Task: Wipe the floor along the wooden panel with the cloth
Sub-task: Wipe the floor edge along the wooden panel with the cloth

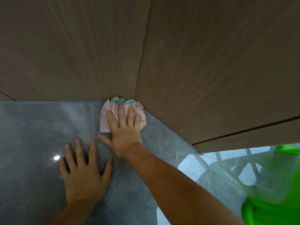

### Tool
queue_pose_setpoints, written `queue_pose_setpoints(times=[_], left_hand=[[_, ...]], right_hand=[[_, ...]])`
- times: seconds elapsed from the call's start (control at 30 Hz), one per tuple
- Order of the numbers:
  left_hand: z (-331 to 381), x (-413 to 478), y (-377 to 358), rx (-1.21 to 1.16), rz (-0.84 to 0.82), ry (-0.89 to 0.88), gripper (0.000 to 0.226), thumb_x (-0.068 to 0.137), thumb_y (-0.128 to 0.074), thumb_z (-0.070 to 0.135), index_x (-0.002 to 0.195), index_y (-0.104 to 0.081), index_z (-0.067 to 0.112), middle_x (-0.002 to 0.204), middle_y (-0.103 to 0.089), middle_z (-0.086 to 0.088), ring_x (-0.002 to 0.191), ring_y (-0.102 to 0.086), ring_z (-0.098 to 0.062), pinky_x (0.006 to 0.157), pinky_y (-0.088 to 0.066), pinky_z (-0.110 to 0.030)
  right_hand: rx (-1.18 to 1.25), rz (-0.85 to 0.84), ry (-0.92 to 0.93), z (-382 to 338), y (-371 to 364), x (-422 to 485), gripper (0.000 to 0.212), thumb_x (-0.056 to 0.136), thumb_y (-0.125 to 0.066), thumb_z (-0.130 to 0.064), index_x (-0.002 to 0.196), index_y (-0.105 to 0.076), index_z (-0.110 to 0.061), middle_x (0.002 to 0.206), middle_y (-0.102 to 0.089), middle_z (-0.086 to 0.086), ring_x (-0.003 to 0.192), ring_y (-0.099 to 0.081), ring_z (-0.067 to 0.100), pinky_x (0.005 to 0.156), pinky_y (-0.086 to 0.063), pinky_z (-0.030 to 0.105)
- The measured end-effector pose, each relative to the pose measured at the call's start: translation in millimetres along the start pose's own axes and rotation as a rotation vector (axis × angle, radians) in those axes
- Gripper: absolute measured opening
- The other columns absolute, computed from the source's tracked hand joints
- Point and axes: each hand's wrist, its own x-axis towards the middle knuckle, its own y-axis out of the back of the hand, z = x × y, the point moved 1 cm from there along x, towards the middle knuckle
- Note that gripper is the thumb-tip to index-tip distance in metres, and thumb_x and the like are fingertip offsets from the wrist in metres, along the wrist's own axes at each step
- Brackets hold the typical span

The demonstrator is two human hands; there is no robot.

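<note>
Wooden panel [211, 62] fills the upper half of the view, dark brown, vertical seams; its foot meets the floor [32, 127] along a line that runs from 9 o'clock to centre, then bends off toward 4 o'clock, ending at a corner near the pale tiled patch. Floor is grey polished stone, a light glare at 8 o'clock, faint smears across the left stretch; small pale flecks lie by the panel foot at 3 o'clock of the cloth. Judgement: wiping is under way, at the bend; which stretch is already done cannot be told, though the flecked run toward 4 o'clock looks unwiped. Green garment [267, 208] at 5 o'clock crowds that side; open floor lies toward 9 o'clock. Left hand [84, 174] is flat on the floor, fingers spread, grip released, bracing. Right hand [125, 133] presses palm-down, fingers extended over the cloth [107, 117], not clenched, pinning it rather than grasping. Cloth, pink with a teal edge, is bunched on the floor, touching the panel foot at the bend.
</note>
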Motion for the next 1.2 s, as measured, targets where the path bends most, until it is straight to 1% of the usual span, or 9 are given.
queue_pose_setpoints(times=[0.17, 0.33, 0.4, 0.53, 0.63, 0.7, 0.97, 1.07, 1.2], left_hand=[[-1, 1, -3, 0.008, 0.015, 0.011, 0.081, 0.085, -0.032, 0.066, 0.153, -0.031, 0.021, 0.162, -0.025, -0.024, 0.149, -0.017, -0.048, 0.117, -0.015, -0.063], [-2, 2, -6, -0.005, 0.021, 0.017, 0.083, 0.086, -0.029, 0.069, 0.155, -0.025, 0.022, 0.162, -0.023, -0.024, 0.149, -0.014, -0.048, 0.117, -0.015, -0.064], [-3, 1, -8, -0.014, 0.015, 0.015, 0.083, 0.087, -0.026, 0.071, 0.156, -0.022, 0.024, 0.162, -0.022, -0.024, 0.149, -0.013, -0.048, 0.117, -0.014, -0.065], [-2, 1, -9, -0.019, 0.042, 0.010, 0.082, 0.088, -0.025, 0.071, 0.156, -0.022, 0.024, 0.162, -0.022, -0.024, 0.149, -0.015, -0.049, 0.117, -0.014, -0.064], [-2, 1, -10, -0.022, 0.053, 0.011, 0.080, 0.088, -0.027, 0.070, 0.155, -0.023, 0.026, 0.162, -0.023, -0.024, 0.148, -0.016, -0.048, 0.117, -0.015, -0.063], [-2, 2, -9, -0.036, 0.046, 0.015, 0.080, 0.087, -0.029, 0.070, 0.155, -0.023, 0.027, 0.162, -0.022, -0.023, 0.149, -0.016, -0.048, 0.118, -0.015, -0.063], [5, 0, 9, -0.027, -0.084, 0.022, 0.084, 0.088, -0.023, 0.068, 0.154, -0.029, 0.017, 0.164, -0.018, -0.023, 0.152, -0.008, -0.048, 0.119, -0.011, -0.064], [7, 3, 13, -0.036, -0.141, 0.009, 0.086, 0.089, -0.010, 0.068, 0.152, -0.032, 0.014, 0.163, -0.021, -0.024, 0.151, -0.010, -0.049, 0.119, -0.013, -0.064], [7, 3, 12, -0.064, -0.169, -0.003, 0.086, 0.086, -0.027, 0.066, 0.156, -0.021, 0.016, 0.166, -0.011, -0.021, 0.153, 0.005, -0.047, 0.121, -0.005, -0.064]], right_hand=[[-0.154, 0.059, 0.051, 95, 4, -83, 0.076, 0.091, -0.032, -0.066, 0.155, -0.013, -0.029, 0.164, -0.014, 0.011, 0.150, -0.007, 0.038, 0.121, -0.010, 0.056], [-0.215, 0.081, -0.099, 150, -8, -173, 0.071, 0.094, -0.025, -0.067, 0.154, -0.014, -0.031, 0.162, -0.024, 0.009, 0.150, -0.015, 0.033, 0.122, -0.007, 0.050], [-0.201, 0.071, -0.221, 151, -13, -195, 0.072, 0.094, -0.019, -0.067, 0.155, -0.010, -0.030, 0.163, -0.017, 0.010, 0.151, -0.007, 0.035, 0.122, -0.003, 0.051], [-0.030, 0.185, -0.621, 102, -20, -178, 0.078, 0.090, -0.028, -0.065, 0.151, -0.031, -0.018, 0.156, -0.031, 0.023, 0.144, -0.023, 0.048, 0.116, -0.013, 0.061], [0.216, 0.198, -0.881, 57, -20, -123, 0.095, 0.082, -0.024, -0.073, 0.154, -0.005, -0.014, 0.162, 0.000, 0.027, 0.146, 0.009, 0.051, 0.114, 0.009, 0.064], [0.261, 0.178, -0.822, 35, -19, -78, 0.100, 0.080, -0.023, -0.074, 0.153, 0.005, -0.012, 0.160, 0.012, 0.027, 0.143, 0.020, 0.052, 0.111, 0.016, 0.065], [0.251, 0.021, -0.341, -47, -4, 33, 0.105, 0.081, -0.030, -0.076, 0.154, 0.005, -0.009, 0.161, 0.016, 0.025, 0.142, 0.026, 0.047, 0.105, 0.028, 0.060], [0.235, -0.001, -0.387, -67, -6, 46, 0.112, 0.078, -0.032, -0.078, 0.152, 0.012, -0.006, 0.159, 0.019, 0.028, 0.139, 0.031, 0.050, 0.105, 0.026, 0.064], [0.208, -0.017, -0.486, -93, -6, 59, 0.118, 0.077, -0.036, -0.078, 0.150, 0.015, -0.001, 0.155, 0.021, 0.034, 0.136, 0.032, 0.055, 0.106, 0.022, 0.067]])
